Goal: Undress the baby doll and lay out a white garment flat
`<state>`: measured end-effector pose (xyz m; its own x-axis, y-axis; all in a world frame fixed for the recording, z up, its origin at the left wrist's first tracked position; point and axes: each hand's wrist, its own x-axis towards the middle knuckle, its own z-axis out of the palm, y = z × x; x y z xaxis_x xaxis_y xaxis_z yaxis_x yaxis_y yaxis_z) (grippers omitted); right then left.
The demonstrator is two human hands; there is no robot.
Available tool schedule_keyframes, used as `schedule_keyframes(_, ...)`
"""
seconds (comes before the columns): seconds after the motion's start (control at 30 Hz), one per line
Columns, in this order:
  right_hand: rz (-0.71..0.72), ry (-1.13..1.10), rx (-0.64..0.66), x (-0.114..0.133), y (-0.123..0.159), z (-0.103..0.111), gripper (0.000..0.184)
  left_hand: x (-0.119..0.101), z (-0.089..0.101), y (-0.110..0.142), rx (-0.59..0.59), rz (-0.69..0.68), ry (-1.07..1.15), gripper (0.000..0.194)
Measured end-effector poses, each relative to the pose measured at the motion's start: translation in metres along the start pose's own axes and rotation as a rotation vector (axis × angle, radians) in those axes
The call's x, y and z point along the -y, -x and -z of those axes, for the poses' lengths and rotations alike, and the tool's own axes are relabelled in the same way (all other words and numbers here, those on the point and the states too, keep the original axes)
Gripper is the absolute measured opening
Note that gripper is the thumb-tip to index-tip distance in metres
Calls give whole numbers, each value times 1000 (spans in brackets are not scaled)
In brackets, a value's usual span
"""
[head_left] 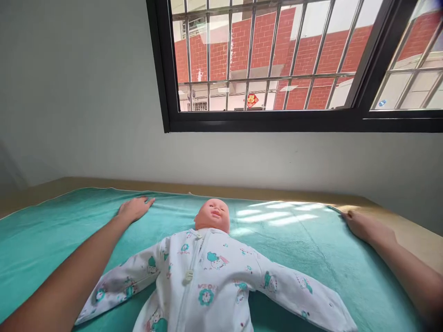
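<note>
A baby doll [212, 215] lies face up in a white printed bodysuit [207, 281], its long sleeves spread to both sides. Under it is a turquoise blanket [287, 246]. My left hand [134, 210] rests on the blanket to the left of the doll's head, fingers stretched out and pressed to the cloth. At the far right corner, my right hand [362, 225] is closed, its fingers pinching the blanket's edge. Neither hand touches the doll. The lower part of the bodysuit runs out of view.
A wooden tabletop [398, 214] shows along the back and right of the blanket. Behind it stands a white wall [104, 138] with a black-framed window [263, 122] and metal bars. Sunlight patches fall on the cloth near the back right.
</note>
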<state>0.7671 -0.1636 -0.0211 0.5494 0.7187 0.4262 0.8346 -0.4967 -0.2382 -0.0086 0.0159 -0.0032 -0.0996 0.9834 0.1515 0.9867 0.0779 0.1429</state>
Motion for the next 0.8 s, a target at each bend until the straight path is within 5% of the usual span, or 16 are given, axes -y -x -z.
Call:
schedule_keyframes(0.13,-106,85,200,3,-1,3,37,4,-7,-9,8,-28,8,72)
schedule_keyframes(0.53,-95,69,204,10,4,11,66,21,-26,-30,-4,-100,46,72)
schedule_keyframes(0.8,-65,49,183,1,1,3,55,28,-31,-42,-26,-107,87,73)
